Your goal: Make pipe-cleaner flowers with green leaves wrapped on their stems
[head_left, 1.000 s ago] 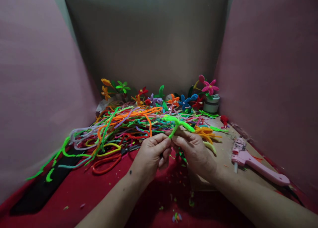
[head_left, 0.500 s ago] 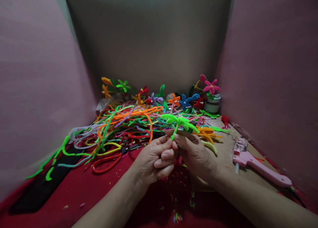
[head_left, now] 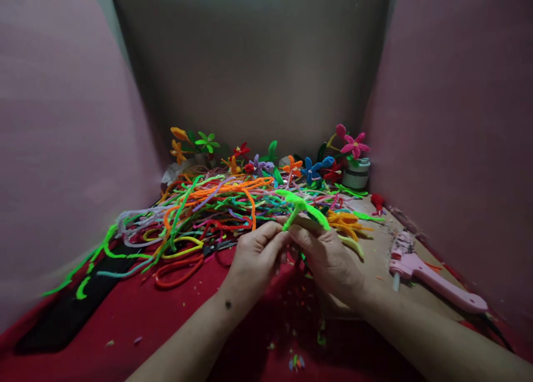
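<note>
A bright green pipe-cleaner flower (head_left: 298,205) is held up in the middle of the view, its petals at the top and a short stem below. My left hand (head_left: 260,254) pinches the bottom of the stem between thumb and fingers. From the other side my right hand (head_left: 327,257) closes on the same stem, its thumb meeting the left fingertips. The fingers hide the stem's lower end. Behind the hands lies a tangled heap of coloured pipe cleaners (head_left: 220,193).
Finished pipe-cleaner flowers (head_left: 312,171) line the back, with a small white pot (head_left: 356,174) at right. A pink glue gun (head_left: 437,282) rests on cardboard (head_left: 375,260). Scissors (head_left: 179,279) with red and yellow handles and a black strip (head_left: 75,310) lie at left. Scraps dot the red cloth (head_left: 183,315).
The green flower has tipped so its petals look narrower, seen more from the side. My left hand has rotated, its fingers now tucked under and the back of the wrist showing.
</note>
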A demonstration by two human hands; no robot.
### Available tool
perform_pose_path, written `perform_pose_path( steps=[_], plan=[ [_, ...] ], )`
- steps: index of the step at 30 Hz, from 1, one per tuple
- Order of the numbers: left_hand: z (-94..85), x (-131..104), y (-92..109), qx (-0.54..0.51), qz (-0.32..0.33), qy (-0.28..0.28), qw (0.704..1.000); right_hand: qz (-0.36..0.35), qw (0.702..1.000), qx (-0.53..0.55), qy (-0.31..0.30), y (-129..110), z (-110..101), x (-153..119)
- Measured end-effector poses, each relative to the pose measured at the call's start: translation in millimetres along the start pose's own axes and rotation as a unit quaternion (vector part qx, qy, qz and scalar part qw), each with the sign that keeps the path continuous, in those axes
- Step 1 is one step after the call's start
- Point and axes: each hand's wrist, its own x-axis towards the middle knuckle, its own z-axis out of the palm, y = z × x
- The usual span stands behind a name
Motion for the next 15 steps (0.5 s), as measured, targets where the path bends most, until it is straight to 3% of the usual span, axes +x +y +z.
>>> perform_pose_path(
  steps=[6,12,15],
  plan=[
    [-6.2,2,4,-0.195,-0.095,-0.076,0.973,0.007,1.000,-0.009,-0.011,-1,-5,3],
    [-6.5,5,-6,-0.403,-0.127,-0.180,0.888,0.034,0.997,0.070,-0.025,4,-6,6],
    [-8.9,6,-10,-0.440,-0.133,-0.239,0.856,0.044,0.992,0.109,-0.038,1,-3,5]
  ],
)
